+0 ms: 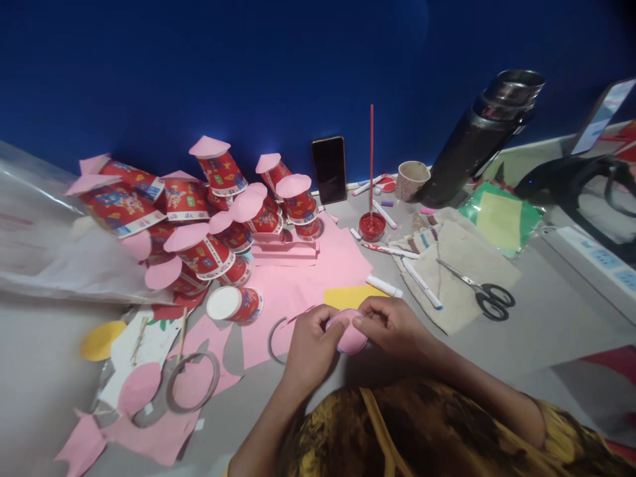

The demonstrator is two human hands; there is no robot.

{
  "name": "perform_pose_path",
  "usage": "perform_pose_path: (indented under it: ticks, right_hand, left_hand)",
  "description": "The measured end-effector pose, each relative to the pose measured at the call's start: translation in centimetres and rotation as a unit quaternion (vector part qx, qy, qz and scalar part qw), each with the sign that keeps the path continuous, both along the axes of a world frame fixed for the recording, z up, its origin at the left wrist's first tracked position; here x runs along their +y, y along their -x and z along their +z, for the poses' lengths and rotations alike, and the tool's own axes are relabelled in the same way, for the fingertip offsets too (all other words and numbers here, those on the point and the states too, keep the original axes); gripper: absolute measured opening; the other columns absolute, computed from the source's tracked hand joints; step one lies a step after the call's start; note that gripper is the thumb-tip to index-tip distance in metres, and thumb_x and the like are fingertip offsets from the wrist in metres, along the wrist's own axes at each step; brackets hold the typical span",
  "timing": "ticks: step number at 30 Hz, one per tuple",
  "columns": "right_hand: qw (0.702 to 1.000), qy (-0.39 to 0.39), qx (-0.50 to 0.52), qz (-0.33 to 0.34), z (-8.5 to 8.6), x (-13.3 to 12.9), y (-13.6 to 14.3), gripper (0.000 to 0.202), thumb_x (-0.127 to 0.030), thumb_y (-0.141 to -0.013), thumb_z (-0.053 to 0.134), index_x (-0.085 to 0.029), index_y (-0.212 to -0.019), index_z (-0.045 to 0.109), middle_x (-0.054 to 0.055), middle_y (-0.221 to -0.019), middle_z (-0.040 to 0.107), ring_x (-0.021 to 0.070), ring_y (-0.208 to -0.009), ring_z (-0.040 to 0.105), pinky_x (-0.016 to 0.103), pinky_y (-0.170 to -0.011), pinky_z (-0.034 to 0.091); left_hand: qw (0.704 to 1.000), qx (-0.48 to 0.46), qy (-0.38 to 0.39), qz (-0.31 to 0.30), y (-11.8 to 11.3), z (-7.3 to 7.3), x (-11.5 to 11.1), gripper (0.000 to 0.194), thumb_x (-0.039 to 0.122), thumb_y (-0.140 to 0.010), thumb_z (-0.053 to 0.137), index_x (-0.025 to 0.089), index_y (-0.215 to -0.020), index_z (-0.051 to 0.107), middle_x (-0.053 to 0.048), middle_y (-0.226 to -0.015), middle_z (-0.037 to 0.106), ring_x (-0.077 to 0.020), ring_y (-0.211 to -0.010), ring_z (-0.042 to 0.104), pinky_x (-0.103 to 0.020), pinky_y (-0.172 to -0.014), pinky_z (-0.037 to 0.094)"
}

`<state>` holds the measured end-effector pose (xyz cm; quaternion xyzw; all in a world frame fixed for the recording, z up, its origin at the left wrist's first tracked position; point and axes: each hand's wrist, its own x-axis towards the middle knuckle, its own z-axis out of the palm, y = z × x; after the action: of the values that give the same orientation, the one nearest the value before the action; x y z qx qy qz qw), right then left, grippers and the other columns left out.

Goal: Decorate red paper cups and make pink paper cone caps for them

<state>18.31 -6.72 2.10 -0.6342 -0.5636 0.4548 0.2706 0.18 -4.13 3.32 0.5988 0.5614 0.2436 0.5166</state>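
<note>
Between my two hands is a pink paper disc point(352, 338) with a dark purple edge, held close to my body. My left hand point(317, 334) pinches its left side, thumb on top. From the other side my right hand point(392, 322) grips it, thumb and fingers pressed together near the upper edge. Whether the disc lies on a cup or something else underneath is hidden. A yellow paper piece point(348, 296) lies just beyond my fingers, on a large pink sheet point(293, 285). Left of my hands, a red printed paper cup point(241, 305) rests on its side.
Red cups with pink paper tops point(203, 248) are stacked at the left. Rings of tape point(193, 382) and pink scraps point(154, 430) lie nearer. Scissors point(479, 288), markers point(422, 283), a red glue pot point(371, 226), a phone point(330, 171) and a dark flask point(477, 146) stand or lie beyond.
</note>
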Motion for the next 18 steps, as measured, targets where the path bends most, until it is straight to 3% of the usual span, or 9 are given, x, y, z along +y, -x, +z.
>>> perform_pose_path:
  ticks: [4,9,13,18]
  right_hand:
    - [1.000,0.011,-0.018,0.003,-0.23,-0.21,-0.20,0.027,-0.044,-0.080,0.056,-0.022,-0.064,0.055,-0.003,-0.057,0.047,0.0136,-0.055,0.040,0.025,-0.051,0.027]
    - [0.999,-0.015,-0.033,-0.014,-0.62,-0.09,-0.10,0.025,-0.038,-0.080,0.056,-0.023,-0.061,0.048,-0.004,-0.056,0.044,0.0132,-0.055,0.039,0.025,-0.051,0.026]
    - [0.999,-0.028,-0.032,-0.004,-0.80,0.00,-0.01,0.026,-0.035,-0.079,0.057,-0.023,-0.060,0.046,-0.005,-0.054,0.042,0.0125,-0.053,0.036,0.025,-0.050,0.025]
    - [0.999,-0.034,-0.032,0.002,-0.90,0.06,0.02,0.026,-0.035,-0.080,0.056,-0.023,-0.060,0.045,-0.005,-0.055,0.044,0.0127,-0.054,0.038,0.025,-0.051,0.026]
  left_hand:
    - [1.000,0.011,0.005,-0.007,0.17,-0.01,0.26,0.024,0.036,-0.082,0.065,0.018,-0.068,0.072,-0.002,-0.068,0.069,-0.0182,-0.070,0.059,-0.028,-0.067,0.043]
    - [0.999,-0.027,0.021,0.002,0.15,-0.02,0.48,0.026,0.040,-0.082,0.067,0.016,-0.081,0.078,-0.004,-0.080,0.077,-0.0200,-0.078,0.064,-0.029,-0.073,0.047]
    - [1.000,-0.007,0.011,0.013,0.34,-0.26,0.40,0.028,0.041,-0.084,0.066,0.017,-0.069,0.073,-0.002,-0.068,0.069,-0.0172,-0.068,0.058,-0.027,-0.065,0.043]
    - [1.000,0.008,-0.019,0.013,0.51,-0.37,0.20,0.028,0.037,-0.085,0.064,0.018,-0.066,0.069,-0.001,-0.067,0.068,-0.0170,-0.067,0.057,-0.028,-0.065,0.043]
